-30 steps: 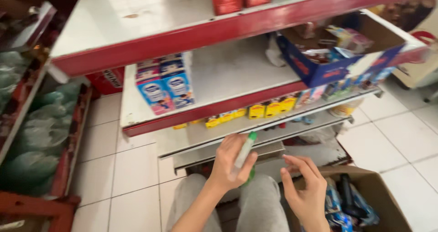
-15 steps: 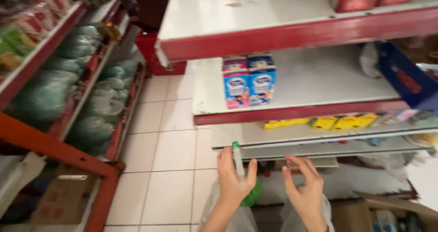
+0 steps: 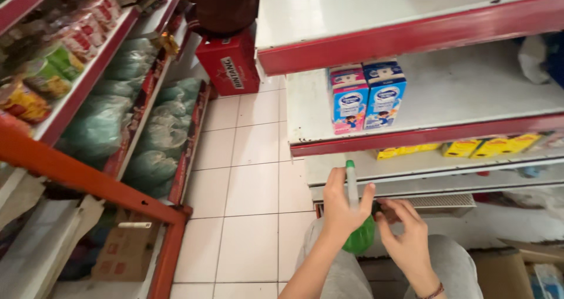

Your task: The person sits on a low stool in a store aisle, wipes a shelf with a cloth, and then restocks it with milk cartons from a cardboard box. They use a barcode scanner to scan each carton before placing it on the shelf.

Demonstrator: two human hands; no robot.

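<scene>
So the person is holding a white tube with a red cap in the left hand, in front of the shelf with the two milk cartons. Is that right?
Not quite: the cap is green, not red. The head view shows the left hand holding the white tube with a green cap upright, in front of the shelf with the two milk cartons. The right hand is beside it.

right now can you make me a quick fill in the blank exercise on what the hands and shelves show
1. The left hand holds a white tube with a ____ cap.
2. Two milk cartons stand side by side: one blue, one ____.
3. The right hand holds ____.
4. The small boxes under the cartons' shelf are ____.

Missing words: green; pink; nothing; yellow
</scene>
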